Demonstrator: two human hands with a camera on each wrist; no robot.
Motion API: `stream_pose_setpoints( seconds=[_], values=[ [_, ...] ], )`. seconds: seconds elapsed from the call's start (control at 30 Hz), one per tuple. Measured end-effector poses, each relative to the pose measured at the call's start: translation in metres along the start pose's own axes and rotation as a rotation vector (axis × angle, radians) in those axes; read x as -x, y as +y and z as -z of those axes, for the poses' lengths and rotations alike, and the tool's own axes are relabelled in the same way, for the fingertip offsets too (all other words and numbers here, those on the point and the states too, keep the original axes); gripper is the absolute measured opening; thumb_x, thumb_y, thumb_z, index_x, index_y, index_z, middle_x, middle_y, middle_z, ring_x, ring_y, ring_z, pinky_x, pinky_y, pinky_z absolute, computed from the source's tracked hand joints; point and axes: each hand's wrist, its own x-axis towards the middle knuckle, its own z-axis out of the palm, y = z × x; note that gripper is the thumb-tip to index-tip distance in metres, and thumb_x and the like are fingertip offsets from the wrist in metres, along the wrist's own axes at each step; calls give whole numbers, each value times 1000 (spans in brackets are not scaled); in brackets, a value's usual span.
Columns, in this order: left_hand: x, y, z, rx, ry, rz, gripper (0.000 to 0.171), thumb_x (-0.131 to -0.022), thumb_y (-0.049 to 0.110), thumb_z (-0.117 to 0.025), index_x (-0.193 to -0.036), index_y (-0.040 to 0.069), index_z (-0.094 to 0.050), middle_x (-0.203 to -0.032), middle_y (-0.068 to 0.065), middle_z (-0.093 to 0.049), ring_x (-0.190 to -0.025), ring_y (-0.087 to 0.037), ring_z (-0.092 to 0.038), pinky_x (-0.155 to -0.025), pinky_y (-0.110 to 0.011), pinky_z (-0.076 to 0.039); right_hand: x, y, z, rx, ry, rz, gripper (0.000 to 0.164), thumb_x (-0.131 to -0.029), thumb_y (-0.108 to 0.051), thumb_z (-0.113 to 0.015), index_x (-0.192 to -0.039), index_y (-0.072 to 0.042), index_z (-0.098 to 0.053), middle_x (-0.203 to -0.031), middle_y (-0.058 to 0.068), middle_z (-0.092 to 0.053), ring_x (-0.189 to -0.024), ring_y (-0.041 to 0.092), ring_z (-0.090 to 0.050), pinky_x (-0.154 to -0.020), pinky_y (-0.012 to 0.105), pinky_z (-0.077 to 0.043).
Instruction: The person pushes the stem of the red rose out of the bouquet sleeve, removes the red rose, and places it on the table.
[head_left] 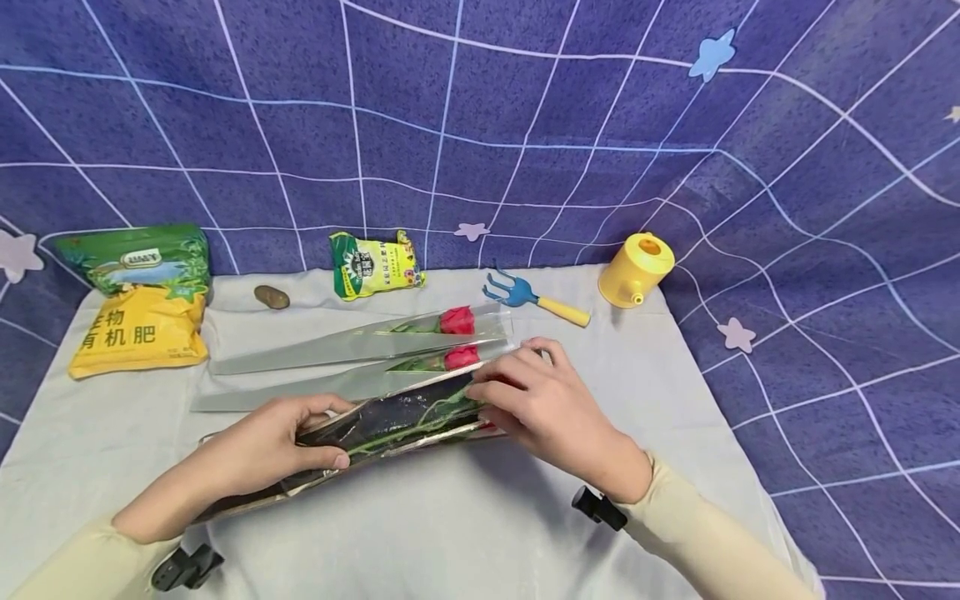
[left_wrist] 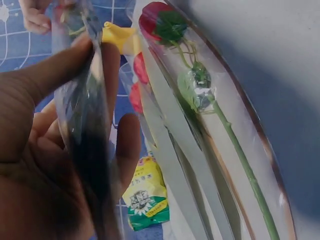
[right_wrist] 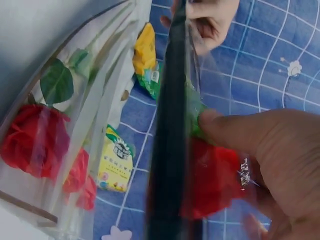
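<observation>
Between both hands is a rose in a black-backed clear sleeve (head_left: 408, 414), raised and tilted. My left hand (head_left: 258, 443) grips the lower part of that sleeve, thumb on the near side and fingers on the far side. At its flower end, my right hand (head_left: 546, 408) pinches the sleeve; its thumb lies beside the red bloom (right_wrist: 212, 175) in the right wrist view. That bloom is mostly hidden by the hand in the head view. Beneath it lies another wrapped rose (left_wrist: 240, 155) in a brown-edged sleeve. Beyond are two roses in grey sleeves (head_left: 300, 352), lying side by side.
A green bag (head_left: 142, 258) and a yellow bag (head_left: 138, 333) lie at the back left, near a brown stone (head_left: 272, 297). Along the back are a small yellow-green packet (head_left: 378, 265), a blue hand rake (head_left: 536, 298) with yellow handle, and a yellow watering can (head_left: 636, 271).
</observation>
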Motion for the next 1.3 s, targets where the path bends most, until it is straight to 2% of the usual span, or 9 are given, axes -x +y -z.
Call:
stream_pose_setpoints(
  seconds=[0.13,0.23,0.37,0.47,0.57,0.73,0.87,1.0,1.3],
  values=[
    [-3,1,0,-33,97,-3,38,-80,33,-73,-113,24,-59,-98,11,-68,-81,-10,-64,-70,-27,-48,0,-15,-9,-85,145,104,29,-75,-30,-78,-100,-18,-70,-113,0,-61,-104,21,-55,-91,48,-33],
    [-6,3,0,-46,172,-10,36,-80,34,-74,-111,26,-59,-94,11,-68,-76,-11,-64,-65,-28,-49,4,-26,-26,-320,84,31,24,-78,-29,-77,-97,-15,-70,-103,-4,-63,-94,11,-57,-84,32,-42],
    [-10,10,-2,-53,230,-18,34,-80,36,-73,-109,28,-59,-87,11,-68,-68,-11,-62,-59,-28,-48,6,-29,-47,-926,-54,-512,23,-87,-15,-68,-106,-3,-63,-96,8,-66,-85,14,-60,-74,29,-50],
    [-14,16,-5,-58,239,-25,33,-81,37,-72,-110,30,-59,-86,12,-67,-69,-11,-61,-61,-28,-47,3,-22,-61,-1235,115,-909,25,-88,-13,-67,-107,2,-59,-95,21,-65,-77,23,-63,-72,40,-52],
    [-17,20,-7,-104,263,-31,34,-81,41,-71,-111,31,-59,-88,12,-67,-71,-10,-61,-63,-29,-47,0,-13,-73,-1312,304,-1049,32,-87,-23,-69,-106,1,-60,-96,18,-65,-76,22,-64,-73,43,-52],
    [-25,25,-7,-183,287,-24,42,-80,51,-68,-116,29,-60,-97,13,-64,-82,-7,-59,-72,-32,-48,-5,-4,-81,-1355,495,-1050,31,-84,-19,-73,-104,1,-61,-92,12,-67,-75,17,-62,-67,33,-53],
    [-29,27,-8,-141,207,-10,24,-82,50,-66,-92,27,-67,-70,12,-55,-62,-6,-50,-58,-27,-45,-7,-2,-82,-1367,588,-1032,24,-82,-11,-74,-99,1,-63,-83,10,-67,-66,14,-60,-63,29,-52],
    [-31,28,-11,-118,166,4,22,-85,44,-66,-75,24,-65,-57,9,-46,-49,-8,-41,-45,-25,-37,-8,-4,-82,-1401,584,-1025,22,-81,-10,-74,-98,1,-66,-82,8,-67,-65,13,-58,-61,27,-51],
    [-34,25,-21,-137,271,-11,22,-85,44,-66,-75,24,-64,-57,8,-47,-51,-9,-43,-44,-26,-37,-7,-10,-88,-1422,536,-1076,22,-78,-15,-78,-94,-4,-67,-69,3,-63,-56,14,-51,-48,25,-40]
  ],
)
